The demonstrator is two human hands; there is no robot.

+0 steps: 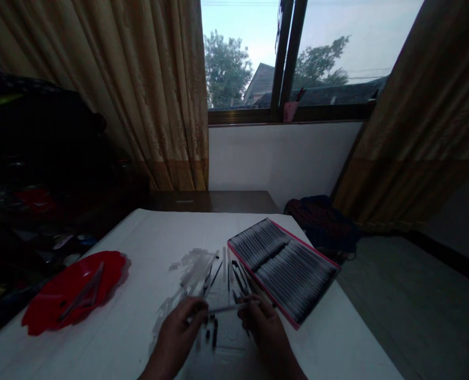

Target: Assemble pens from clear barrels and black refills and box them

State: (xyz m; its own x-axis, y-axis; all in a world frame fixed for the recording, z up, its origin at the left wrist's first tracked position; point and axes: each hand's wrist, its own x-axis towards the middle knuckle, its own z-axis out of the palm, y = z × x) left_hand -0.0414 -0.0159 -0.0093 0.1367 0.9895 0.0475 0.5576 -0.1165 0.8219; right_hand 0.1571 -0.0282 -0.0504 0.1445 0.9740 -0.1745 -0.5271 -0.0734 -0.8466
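Note:
Between my two hands a thin pen barrel (228, 308) lies nearly level, looking clear or grey. My left hand (181, 324) pinches its left end, and my right hand (264, 322) grips the right end with curled fingers. Whether a refill sits inside the barrel is too dim to tell. Just beyond the hands lie loose clear tubes (197, 268) and several dark, thin pen parts (240, 277). Small black caps or plugs (214, 333) rest on the table between my wrists. Beside my right hand is a pink-edged box (276, 305) packed with rows of dark-tipped pens (293, 274).
A red scalloped plate (113, 261) holding a few clear pieces stands at the left of the white table (147, 237). Dark cluttered items (32, 200) are further left. Folded cloth (325, 221) lies past the right far corner. A pink cup (290, 111) stands on the windowsill.

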